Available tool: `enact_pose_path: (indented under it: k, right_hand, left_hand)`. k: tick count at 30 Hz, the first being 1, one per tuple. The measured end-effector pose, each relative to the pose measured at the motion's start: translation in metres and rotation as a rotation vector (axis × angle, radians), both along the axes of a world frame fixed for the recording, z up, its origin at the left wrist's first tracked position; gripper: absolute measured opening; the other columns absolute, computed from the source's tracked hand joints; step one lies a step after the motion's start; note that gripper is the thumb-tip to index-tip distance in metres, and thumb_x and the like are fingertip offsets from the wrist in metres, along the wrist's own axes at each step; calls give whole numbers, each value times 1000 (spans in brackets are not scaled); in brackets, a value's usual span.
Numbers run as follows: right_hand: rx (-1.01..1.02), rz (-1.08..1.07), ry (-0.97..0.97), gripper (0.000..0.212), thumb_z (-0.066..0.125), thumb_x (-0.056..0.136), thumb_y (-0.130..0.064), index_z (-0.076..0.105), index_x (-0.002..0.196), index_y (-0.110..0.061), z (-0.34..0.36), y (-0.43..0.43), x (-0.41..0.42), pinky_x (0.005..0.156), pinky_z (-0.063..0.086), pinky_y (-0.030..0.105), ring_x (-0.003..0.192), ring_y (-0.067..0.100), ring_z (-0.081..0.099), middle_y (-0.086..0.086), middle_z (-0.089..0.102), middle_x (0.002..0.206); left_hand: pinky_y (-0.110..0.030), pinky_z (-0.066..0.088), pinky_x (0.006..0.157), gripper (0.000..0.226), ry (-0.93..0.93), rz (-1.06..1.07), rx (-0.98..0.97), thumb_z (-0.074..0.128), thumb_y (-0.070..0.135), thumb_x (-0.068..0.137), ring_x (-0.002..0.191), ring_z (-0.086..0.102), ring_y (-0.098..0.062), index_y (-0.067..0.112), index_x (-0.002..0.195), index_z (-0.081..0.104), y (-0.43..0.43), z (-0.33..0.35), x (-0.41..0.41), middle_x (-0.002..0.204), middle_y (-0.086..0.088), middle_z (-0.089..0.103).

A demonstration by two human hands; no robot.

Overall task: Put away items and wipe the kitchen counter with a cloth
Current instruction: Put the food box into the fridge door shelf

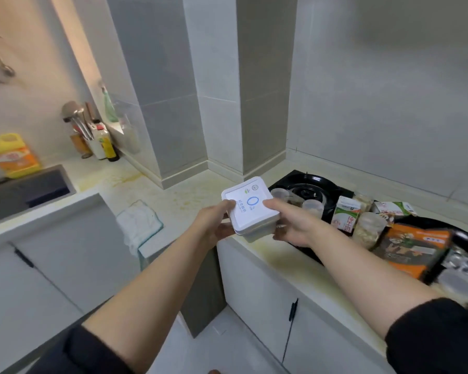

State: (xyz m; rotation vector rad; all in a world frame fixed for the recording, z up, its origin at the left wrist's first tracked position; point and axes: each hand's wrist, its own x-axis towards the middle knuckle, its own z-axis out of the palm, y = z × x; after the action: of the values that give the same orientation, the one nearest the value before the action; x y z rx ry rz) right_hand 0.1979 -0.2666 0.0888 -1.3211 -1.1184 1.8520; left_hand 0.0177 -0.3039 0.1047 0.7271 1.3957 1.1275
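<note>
The long white desk (173, 195) bends round the corner. It has yellow stains, so it needs a wipe. The dark sink (25, 190) is far left. The black stove (308, 182) is on the right, and food things are piled on it, maybe to keep them off the desk. The biggest is an orange packet (416, 244), too blurry to read. The cloth (139, 222) lies on the near left part of the desk, hanging a bit over the edge, ready for wiping. The white box (250, 209) is up in the air over the desk's edge, just left of the stove. The left hand (214, 225) and right hand (292, 225) both grip it, thumbs on the lid. Their fingers go under it, mostly hidden. I think two hands keep it flat. What is inside is hidden. A milk carton (345, 214) and little clear cups (312, 206) stand on the stove too.
</note>
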Motion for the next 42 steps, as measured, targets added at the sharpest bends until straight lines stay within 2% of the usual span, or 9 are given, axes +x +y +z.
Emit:
enact_pose_path:
  k: [5, 9, 13, 17, 22, 26, 30, 35, 42]
  right_hand:
    - [-11, 137, -59, 29, 67, 81, -31, 63, 107, -19, 29, -101, 17, 64, 40, 28, 79, 21, 51, 7, 61, 102]
    - [34, 352, -100, 40, 73, 68, -26, 61, 105, -19, 58, -184, 9, 83, 42, 34, 92, 25, 56, 7, 66, 105]
    - [39, 434, -28, 54, 74, 64, -23, 60, 116, -17, 77, -281, -18, 96, 44, 38, 106, 28, 62, 11, 66, 120]
    - [71, 507, 11, 62, 75, 65, -22, 56, 123, -15, 84, -381, -56, 98, 47, 41, 111, 26, 63, 11, 67, 118]
    - [89, 561, 46, 44, 67, 81, -32, 55, 121, -17, 83, -513, -117, 93, 50, 39, 109, 26, 63, 11, 67, 117]
    - [66, 625, 57, 59, 64, 77, -50, 52, 128, -22, 84, -594, -145, 111, 28, 45, 112, 28, 55, 12, 60, 124]
    - [16, 789, 95, 64, 57, 80, -58, 42, 134, -25, 97, -661, -160, 114, 16, 52, 126, 35, 43, 16, 49, 135]
    - [64, 794, 134, 42, 57, 85, -48, 52, 118, -23, 109, -727, -164, 89, 52, 41, 107, 35, 60, 19, 61, 119]
    - [131, 630, 168, 27, 54, 86, -43, 54, 104, -23, 129, -815, -148, 80, 53, 38, 103, 31, 60, 12, 63, 109]
  left_hand:
    - [-40, 51, 88, 50, 125, -79, -27, 63, 42, 77, 103, 64, -24, 17, 119, 56, -112, 17, -6, 119, -8, 64]
    - [-42, 43, 103, 50, 146, -400, -69, 57, 52, 84, 118, 58, -22, 26, 126, 55, -208, 38, -36, 125, -2, 64]
    - [-38, 49, 95, 34, 83, -525, -61, 45, 48, 94, 110, 63, -17, 29, 121, 52, -328, 56, -60, 121, 1, 67]
    - [-41, 51, 94, 38, 108, -397, -27, 45, 46, 93, 104, 65, -18, 25, 124, 50, -445, 62, -89, 116, -1, 69]
    - [-46, 50, 95, 38, 124, -146, -54, 41, 45, 95, 101, 61, -23, 21, 119, 58, -588, 68, -131, 115, -8, 68]
    - [-45, 54, 83, 53, 92, 53, -51, 56, 54, 80, 102, 65, -30, 24, 123, 58, -679, 79, -146, 124, -13, 63]
    - [-49, 53, 91, 52, 101, 274, -10, 53, 59, 83, 102, 65, -37, 24, 122, 57, -757, 88, -139, 125, -21, 59]
    - [-45, 53, 91, 57, 110, 467, 49, 38, 70, 86, 107, 61, -34, 31, 125, 54, -830, 88, -115, 120, -15, 61]
    - [-45, 49, 96, 46, 115, 708, 177, 29, 61, 94, 111, 54, -29, 35, 117, 59, -901, 109, -56, 118, -4, 60]
